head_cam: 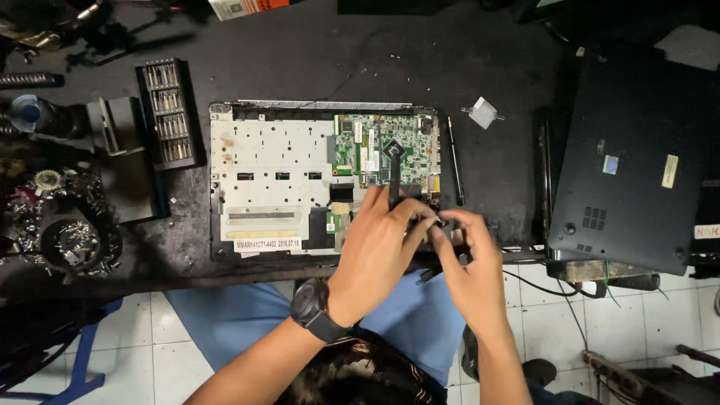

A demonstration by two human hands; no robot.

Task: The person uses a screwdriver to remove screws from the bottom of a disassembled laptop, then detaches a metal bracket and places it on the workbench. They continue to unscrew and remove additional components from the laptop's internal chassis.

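Workbench [315, 60]: dark, cluttered | floor [180, 352]: white tiles | both hands [375, 247] [469, 262] grasping black part over opened laptop [270, 172]

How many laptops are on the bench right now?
2. The opened laptop chassis with its green circuit board exposed lies at the centre, under both hands. A closed black laptop lies bottom-up at the right edge. Others may be hidden beyond the frame.

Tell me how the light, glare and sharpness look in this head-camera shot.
Head view: bright, even light on the opened laptop, its metal plate nearly washed out; the black bench and far corners sink into dark shadow; the left hand and right hand are slightly soft, the circuit board fairly sharp; straight edges bow a little toward the frame's sides.
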